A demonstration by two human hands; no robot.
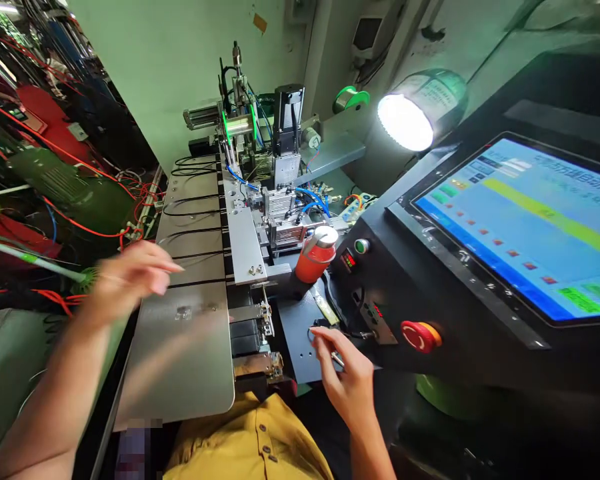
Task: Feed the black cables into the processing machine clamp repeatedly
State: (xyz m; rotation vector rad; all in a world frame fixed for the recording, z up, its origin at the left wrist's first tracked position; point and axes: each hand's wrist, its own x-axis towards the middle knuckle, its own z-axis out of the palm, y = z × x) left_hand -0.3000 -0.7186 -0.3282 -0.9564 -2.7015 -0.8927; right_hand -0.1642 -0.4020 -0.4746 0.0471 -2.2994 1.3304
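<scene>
Pale green wall backs the work area, and a brushed-metal counter runs away from the wearer toward a machine. Black cables lie across it from near the left edge to the right edge, from the far end to about midway. The left hand is over the left edge, thumb and fingers drawn in toward each other; it is blurred, so I cannot tell whether its grip has anything. The right hand, off the counter's right edge, has thumb and forefinger pressed together on what looks like a thin dark strand. The likeliest trouble, I'd judge, is a sweep of the left hand catching a cable and pulling its row askew, since they lie loose and close together. A careless right wrist could bump the red stop button and perhaps halt the machine, or a raised forearm might tip the red bottle, spilling near wiring if its lid leaks. Counted: two hands, about five rows of cable (the far one looped too tightly to count strands), two green-rimmed spools, two brassy fixtures by the near right corner, one bottle, one lamp, one screen, one red stop button and one green button.
</scene>
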